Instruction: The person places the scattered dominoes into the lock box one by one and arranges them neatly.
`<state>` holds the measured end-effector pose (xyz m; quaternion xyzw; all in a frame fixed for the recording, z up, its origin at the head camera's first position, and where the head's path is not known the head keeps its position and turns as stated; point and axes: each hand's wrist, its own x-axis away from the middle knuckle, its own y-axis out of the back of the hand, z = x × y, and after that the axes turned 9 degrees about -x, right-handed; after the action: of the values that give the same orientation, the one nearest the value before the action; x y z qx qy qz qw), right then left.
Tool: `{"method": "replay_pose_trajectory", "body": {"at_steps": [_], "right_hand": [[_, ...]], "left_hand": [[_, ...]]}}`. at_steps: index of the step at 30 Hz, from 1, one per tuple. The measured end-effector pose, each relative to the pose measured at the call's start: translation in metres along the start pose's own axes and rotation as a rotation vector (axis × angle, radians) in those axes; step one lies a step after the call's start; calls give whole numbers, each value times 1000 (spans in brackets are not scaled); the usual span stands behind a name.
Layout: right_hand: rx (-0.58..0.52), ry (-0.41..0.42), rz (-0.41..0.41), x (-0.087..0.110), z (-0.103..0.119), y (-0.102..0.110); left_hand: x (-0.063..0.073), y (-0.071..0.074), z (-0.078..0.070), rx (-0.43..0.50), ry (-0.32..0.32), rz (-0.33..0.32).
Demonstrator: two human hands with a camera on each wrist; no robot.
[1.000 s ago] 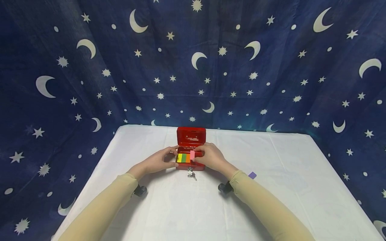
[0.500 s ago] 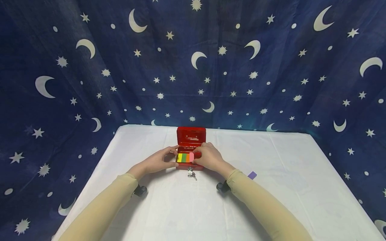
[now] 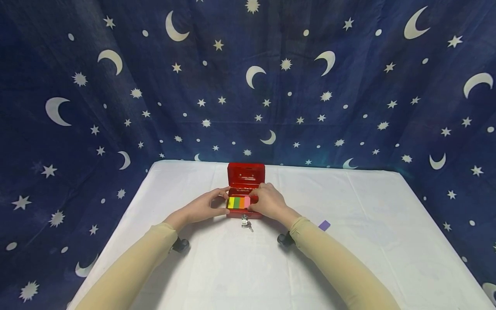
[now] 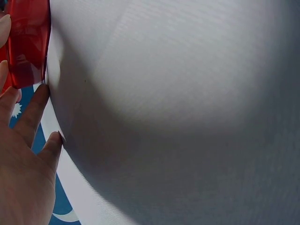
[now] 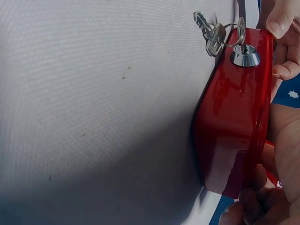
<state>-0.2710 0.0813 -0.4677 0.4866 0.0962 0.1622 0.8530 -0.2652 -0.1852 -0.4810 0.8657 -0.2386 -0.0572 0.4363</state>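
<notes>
A small red cash box stands with its lid raised. Inside lies a row of flat rectangular pieces: yellow, green, orange and pink. My left hand holds the box by its left side, thumb at the front corner and fingers toward the back. At the row's right end, my right hand pinches the pink piece by thumb and index finger. Several fingers of the left hand spread beside the red wall in the left wrist view.
Two keys hang on a ring from the lock on the box front. A purple rectangular piece lies on the white-covered table, beside the right forearm. Behind hangs a dark blue curtain with moons and stars.
The right hand has brought the pink piece down and turned it level beside the orange one, shifting slightly left and then back. The left hand has stayed put.
</notes>
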Motion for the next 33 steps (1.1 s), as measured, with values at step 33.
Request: {"method": "replay_pose_trajectory", "body": {"at_steps": [33], "right_hand": [[24,6,24,-1,-2,-2]], "left_hand": [[-1,0,0,14,4,7]]}}
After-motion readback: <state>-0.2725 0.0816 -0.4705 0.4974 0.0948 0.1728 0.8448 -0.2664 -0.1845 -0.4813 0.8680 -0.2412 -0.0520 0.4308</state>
